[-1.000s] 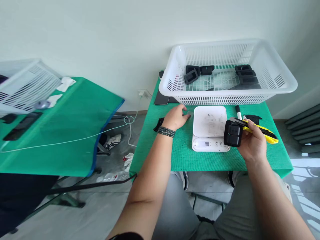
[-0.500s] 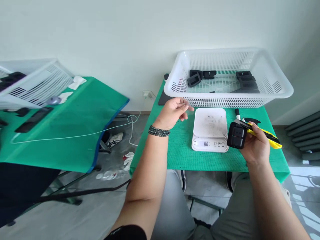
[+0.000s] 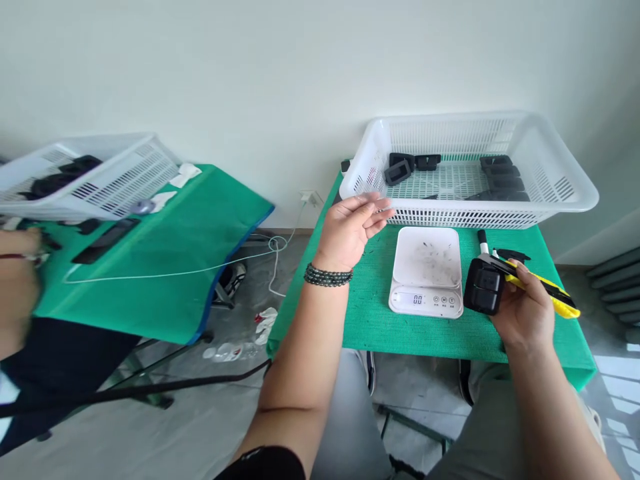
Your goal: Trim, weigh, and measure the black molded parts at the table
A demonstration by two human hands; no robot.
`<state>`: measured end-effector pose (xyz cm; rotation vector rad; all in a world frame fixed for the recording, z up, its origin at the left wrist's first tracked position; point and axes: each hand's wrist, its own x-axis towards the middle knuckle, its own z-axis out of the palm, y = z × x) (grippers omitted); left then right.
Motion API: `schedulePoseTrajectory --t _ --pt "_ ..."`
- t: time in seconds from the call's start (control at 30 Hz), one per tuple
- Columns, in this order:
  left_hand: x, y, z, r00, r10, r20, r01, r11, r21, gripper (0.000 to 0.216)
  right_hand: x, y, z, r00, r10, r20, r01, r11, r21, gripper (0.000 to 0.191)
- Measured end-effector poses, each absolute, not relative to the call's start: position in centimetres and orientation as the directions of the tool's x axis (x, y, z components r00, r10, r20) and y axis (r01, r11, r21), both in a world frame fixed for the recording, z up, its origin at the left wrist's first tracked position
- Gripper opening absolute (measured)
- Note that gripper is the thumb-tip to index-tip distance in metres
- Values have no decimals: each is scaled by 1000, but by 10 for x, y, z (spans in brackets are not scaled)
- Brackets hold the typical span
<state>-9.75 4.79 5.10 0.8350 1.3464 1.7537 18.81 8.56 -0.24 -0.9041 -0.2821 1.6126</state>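
Observation:
In my right hand (image 3: 525, 310) are a yellow utility knife (image 3: 560, 297) and a small black rounded casing (image 3: 483, 287). The knife's blade end lies over the casing's upper edge. My left hand (image 3: 353, 223) hovers above the table by the near left corner of the white basket, its fingers stretched out and slightly apart; no object shows in them. Between my hands stands a white digital scale (image 3: 426, 270) reading 0.0, its plate strewn with dark shavings.
The white plastic basket (image 3: 465, 207) holds several black casings (image 3: 505, 180). A black-and-white marker (image 3: 483, 241) and a black item (image 3: 513, 255) lie right of the scale. To the left, another green-covered table (image 3: 200, 220) carries a basket, a phone and a cable (image 3: 200, 267). A person's blurred arm (image 3: 17, 287) reaches there.
My left hand's fingers have straightened out from a pinch. The view has shifted slightly, and another person's arm has come in at the far left. My right hand keeps its hold.

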Motion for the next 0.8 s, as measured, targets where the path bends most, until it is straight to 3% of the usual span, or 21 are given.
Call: schedulePoseTrajectory --t 0.33,0.4,0.47,0.57,0.63,0.7,0.8 --pt "-109 48 50 -605 783 144 -90 -248 965 14 190 84 2 14 920 -392 -710 -267 -651 14" --pt "-112 50 46 -629 753 193 -18 -262 965 16 190 84 0 15 925 -380 -707 -259 -658 15" --pt "-116 53 42 -689 652 317 168 -282 945 14 190 85 -3 15 933 -359 -698 -247 -672 16" --pt "-124 57 37 -621 528 580 619 -124 775 12 190 85 -4 12 932 -363 -695 -253 -673 17" --pt "-126 56 39 -484 599 638 815 45 577 26 189 86 -3 16 919 -395 -706 -269 -655 16" --pt "-123 53 43 -416 684 599 890 169 424 35 189 86 0 21 905 -424 -720 -280 -634 13" --pt "-114 48 49 -419 721 552 904 276 326 37 188 86 3 24 894 -448 -733 -288 -616 9"
